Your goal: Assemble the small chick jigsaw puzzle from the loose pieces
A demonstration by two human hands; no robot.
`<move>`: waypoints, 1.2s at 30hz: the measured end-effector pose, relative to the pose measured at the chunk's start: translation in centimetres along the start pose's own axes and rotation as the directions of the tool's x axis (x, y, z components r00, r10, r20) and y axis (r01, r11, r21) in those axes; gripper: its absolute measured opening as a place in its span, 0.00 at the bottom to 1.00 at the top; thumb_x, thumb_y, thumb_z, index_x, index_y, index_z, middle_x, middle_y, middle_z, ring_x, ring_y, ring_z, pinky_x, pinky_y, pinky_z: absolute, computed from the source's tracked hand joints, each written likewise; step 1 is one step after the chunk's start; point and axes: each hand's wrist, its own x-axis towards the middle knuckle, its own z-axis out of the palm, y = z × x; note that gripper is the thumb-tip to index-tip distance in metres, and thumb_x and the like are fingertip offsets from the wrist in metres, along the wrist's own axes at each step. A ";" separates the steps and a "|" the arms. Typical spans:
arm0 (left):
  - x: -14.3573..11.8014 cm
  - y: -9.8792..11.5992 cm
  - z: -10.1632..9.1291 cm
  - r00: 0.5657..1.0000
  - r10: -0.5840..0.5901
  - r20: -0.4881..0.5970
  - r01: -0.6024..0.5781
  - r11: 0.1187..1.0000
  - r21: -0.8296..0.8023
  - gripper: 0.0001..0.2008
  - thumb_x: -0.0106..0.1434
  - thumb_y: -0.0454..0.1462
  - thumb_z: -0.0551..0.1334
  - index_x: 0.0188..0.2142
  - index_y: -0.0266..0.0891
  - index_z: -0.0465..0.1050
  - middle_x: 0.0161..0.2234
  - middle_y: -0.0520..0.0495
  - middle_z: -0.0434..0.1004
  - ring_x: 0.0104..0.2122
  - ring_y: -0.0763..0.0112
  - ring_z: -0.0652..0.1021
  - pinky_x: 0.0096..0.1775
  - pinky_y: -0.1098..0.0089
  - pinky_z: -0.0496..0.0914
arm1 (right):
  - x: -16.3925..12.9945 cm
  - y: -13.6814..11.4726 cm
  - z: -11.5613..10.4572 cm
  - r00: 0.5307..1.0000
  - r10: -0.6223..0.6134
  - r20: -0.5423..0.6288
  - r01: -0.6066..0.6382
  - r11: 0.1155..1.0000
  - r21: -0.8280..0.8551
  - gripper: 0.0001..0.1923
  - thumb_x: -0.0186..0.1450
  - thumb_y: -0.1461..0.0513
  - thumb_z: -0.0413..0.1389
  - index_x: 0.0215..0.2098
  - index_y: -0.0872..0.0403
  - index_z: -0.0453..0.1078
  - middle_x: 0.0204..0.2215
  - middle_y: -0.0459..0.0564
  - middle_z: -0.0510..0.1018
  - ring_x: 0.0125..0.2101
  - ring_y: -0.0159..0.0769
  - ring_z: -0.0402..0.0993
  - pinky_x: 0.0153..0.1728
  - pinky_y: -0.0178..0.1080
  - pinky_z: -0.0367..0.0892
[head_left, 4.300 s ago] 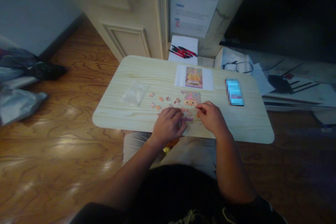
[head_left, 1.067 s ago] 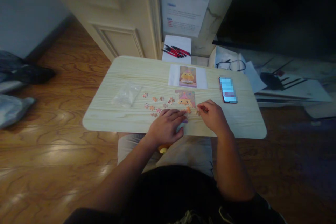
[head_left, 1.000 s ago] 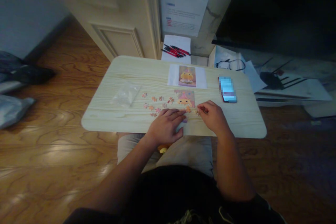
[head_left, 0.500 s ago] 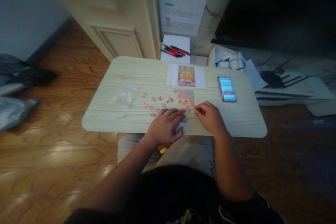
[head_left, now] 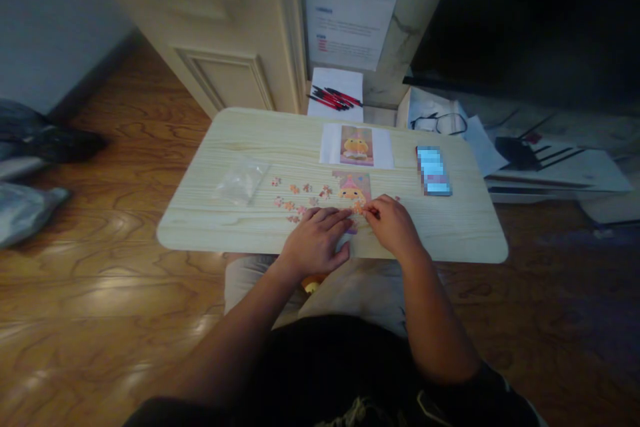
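From the head view, you are partway through building the jigsaw: the joined section of the puzzle (head_left: 351,185) lies flat on the pale wooden table (head_left: 465,230), its lower edge unfinished. Your right hand (head_left: 391,227) sits just below that edge with thumb and forefinger pinched narrow around what looks like a small orange piece (head_left: 360,208) (it is too small and dim to be sure it is gripped and not merely pressed). Your left hand (head_left: 316,240) lies palm down, fingers loosely spread, over the purple-tinted pieces near the table's front edge; whether it holds anything under the palm I cannot tell.

The loose pieces (head_left: 295,199) are scattered to the left of the joined section, between it and a crumpled clear plastic bag (head_left: 240,180). The reference picture (head_left: 356,145) rests on white paper just beyond the puzzle.

My judgement is that you are at the fitting step, seating one piece against the lower border of the joined part. The next move calls for turning the piece until its tabs match, pressing straight down, and bracing the built section with your left hand so it does not slide.

A phone (head_left: 433,170) lies well to the right, and pens (head_left: 334,97) and glasses (head_left: 439,123) sit beyond the far edge.
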 end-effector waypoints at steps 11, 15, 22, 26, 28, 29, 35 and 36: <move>0.1 0.1 0.0 1.000 -0.005 -0.008 0.005 1.000 -0.015 0.25 0.67 0.45 0.60 0.61 0.40 0.73 0.65 0.42 0.72 0.61 0.49 0.72 0.60 0.46 0.67 | -0.1 -0.3 0.4 1.000 -0.010 0.003 0.010 0.999 -0.036 0.06 0.73 0.66 0.55 0.39 0.52 0.74 0.40 0.52 0.78 0.44 0.42 0.74 0.51 0.43 0.64; 0.0 -0.1 0.1 1.000 0.003 -0.004 -0.003 1.000 -0.024 0.26 0.67 0.45 0.59 0.62 0.41 0.72 0.65 0.42 0.72 0.62 0.49 0.72 0.60 0.46 0.67 | -0.3 -0.4 0.7 1.000 -0.026 -0.011 0.025 0.997 -0.070 0.06 0.73 0.66 0.54 0.40 0.52 0.73 0.41 0.54 0.78 0.45 0.45 0.74 0.50 0.45 0.65; 0.1 -0.1 0.3 1.000 -0.013 0.007 0.013 1.000 -0.016 0.27 0.67 0.46 0.60 0.63 0.41 0.70 0.67 0.44 0.70 0.64 0.49 0.70 0.61 0.46 0.65 | -0.1 -0.2 1.0 0.999 -0.018 -0.034 0.015 0.996 -0.090 0.06 0.73 0.65 0.54 0.41 0.52 0.72 0.42 0.55 0.78 0.46 0.46 0.74 0.51 0.46 0.65; 0.2 0.0 0.1 1.000 -0.021 0.019 0.021 1.000 0.000 0.28 0.66 0.47 0.61 0.63 0.42 0.70 0.68 0.44 0.68 0.64 0.49 0.70 0.60 0.45 0.65 | 0.1 -0.2 1.0 0.999 -0.022 -0.027 0.019 0.995 -0.097 0.06 0.74 0.65 0.53 0.41 0.52 0.72 0.43 0.55 0.78 0.46 0.46 0.74 0.51 0.46 0.65; 0.3 0.1 0.0 1.000 -0.021 0.023 0.021 1.000 0.008 0.28 0.66 0.47 0.61 0.63 0.42 0.70 0.68 0.44 0.68 0.64 0.49 0.70 0.60 0.46 0.65 | 0.2 -0.1 1.0 0.999 -0.022 -0.026 0.020 0.995 -0.099 0.06 0.74 0.65 0.53 0.42 0.52 0.72 0.43 0.55 0.78 0.46 0.46 0.74 0.51 0.46 0.64; 0.3 0.1 0.0 0.999 -0.020 0.024 0.020 1.000 0.011 0.27 0.66 0.47 0.60 0.63 0.42 0.70 0.68 0.45 0.68 0.64 0.49 0.70 0.60 0.46 0.64 | 0.2 -0.1 1.0 0.999 -0.021 -0.028 0.019 0.995 -0.099 0.06 0.74 0.65 0.53 0.42 0.52 0.72 0.43 0.55 0.78 0.46 0.46 0.74 0.51 0.46 0.64; 0.4 0.2 -0.2 0.999 -0.023 0.028 0.022 1.000 0.011 0.28 0.66 0.48 0.61 0.64 0.43 0.70 0.69 0.45 0.67 0.65 0.48 0.69 0.61 0.45 0.63 | 0.2 0.1 1.0 0.999 -0.026 -0.039 0.023 0.996 -0.085 0.06 0.74 0.65 0.53 0.41 0.52 0.72 0.43 0.55 0.78 0.47 0.46 0.74 0.53 0.47 0.64; 0.4 0.2 -0.2 0.999 -0.023 0.027 0.023 1.000 0.009 0.28 0.66 0.48 0.61 0.64 0.43 0.70 0.69 0.45 0.67 0.64 0.48 0.69 0.61 0.45 0.63 | 0.1 0.1 0.9 0.999 -0.029 -0.035 0.026 0.996 -0.082 0.06 0.74 0.65 0.53 0.41 0.52 0.72 0.43 0.55 0.78 0.47 0.46 0.74 0.53 0.47 0.64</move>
